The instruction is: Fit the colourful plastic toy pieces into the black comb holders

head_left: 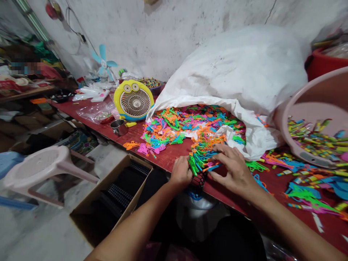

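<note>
A dense bundle of green, blue and orange plastic pieces stands at the table's front edge, with a black mesh part below it. My left hand is closed at the bundle's left side; what its fingers grip is hidden. On the right, my right hand has its fingers apart and curved beside the bundle, thumb near its lower end. Behind them, a loose heap of colourful plastic pieces spills from the mouth of a big white sack.
A pink tub of small yellow tubes and scattered pieces lie at right. Leftward are a yellow fan, a metal cup, a cardboard box with black racks, and a pink stool. The red table runs along the wall.
</note>
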Available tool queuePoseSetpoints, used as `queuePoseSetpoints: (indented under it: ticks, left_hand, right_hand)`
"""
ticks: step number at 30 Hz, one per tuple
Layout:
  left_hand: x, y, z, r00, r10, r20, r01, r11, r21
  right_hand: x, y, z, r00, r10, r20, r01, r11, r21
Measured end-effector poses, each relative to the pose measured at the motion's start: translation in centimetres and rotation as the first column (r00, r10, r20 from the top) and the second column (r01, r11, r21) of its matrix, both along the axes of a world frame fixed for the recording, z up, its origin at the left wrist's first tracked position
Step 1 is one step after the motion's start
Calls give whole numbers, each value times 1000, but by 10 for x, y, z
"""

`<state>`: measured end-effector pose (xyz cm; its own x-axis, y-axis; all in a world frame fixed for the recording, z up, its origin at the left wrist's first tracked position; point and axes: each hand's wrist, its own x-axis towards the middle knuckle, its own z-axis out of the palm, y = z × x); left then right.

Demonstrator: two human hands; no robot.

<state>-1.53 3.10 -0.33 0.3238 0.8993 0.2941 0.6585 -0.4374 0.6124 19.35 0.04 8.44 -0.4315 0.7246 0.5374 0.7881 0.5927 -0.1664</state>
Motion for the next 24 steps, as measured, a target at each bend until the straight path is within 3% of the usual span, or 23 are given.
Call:
queuePoseSetpoints:
  ticks: [9,15,24]
  left_hand:
    - [4,0,0,999,47,25,-46,999,-24]
    - [5,-3,1,998,47,48,-47,999,5]
    - [5,-1,-3,995,57,76,-59,998,25]
  right_hand:
    - [-12,-5,1,991,-127,53,126,992,21]
    - [-10,-3,1,986,-73,148,73,997,7]
    - [-14,-8,-1,992,-121,29,120,992,29]
